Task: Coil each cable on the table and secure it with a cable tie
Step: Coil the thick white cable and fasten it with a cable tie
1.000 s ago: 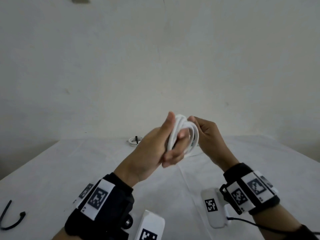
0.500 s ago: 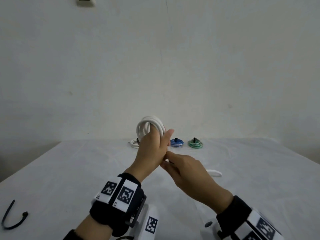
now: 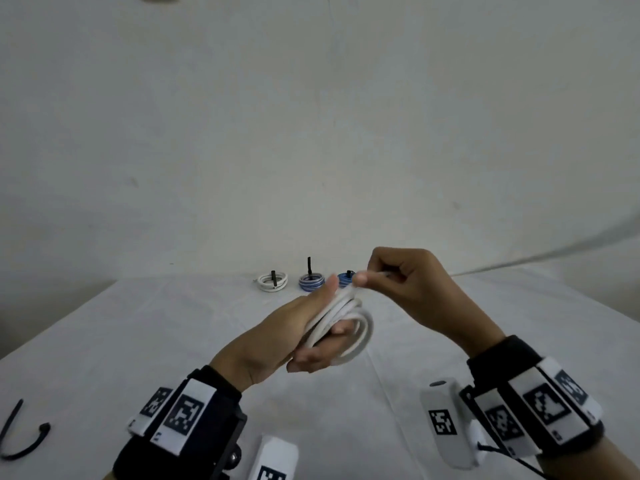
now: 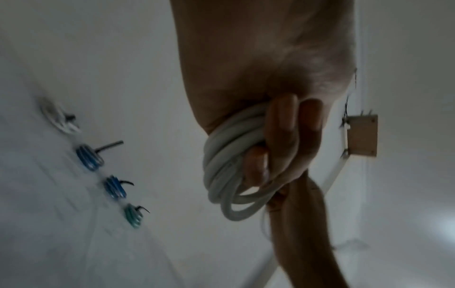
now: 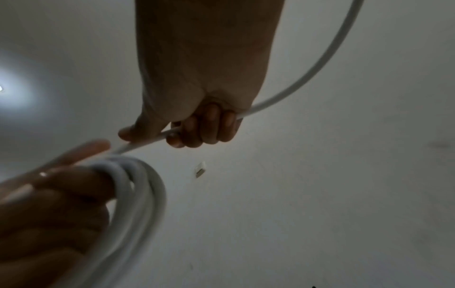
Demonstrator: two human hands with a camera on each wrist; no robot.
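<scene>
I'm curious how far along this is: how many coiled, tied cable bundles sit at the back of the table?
4, in a row along the far edge: white, blue, blue, green. The head view hides the green one behind the hands.

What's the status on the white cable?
Left hand grips the white coil. Right hand pinches the loose cable run, mid-wrap. Spare tie on table, unused. Nothing in the way.
</scene>
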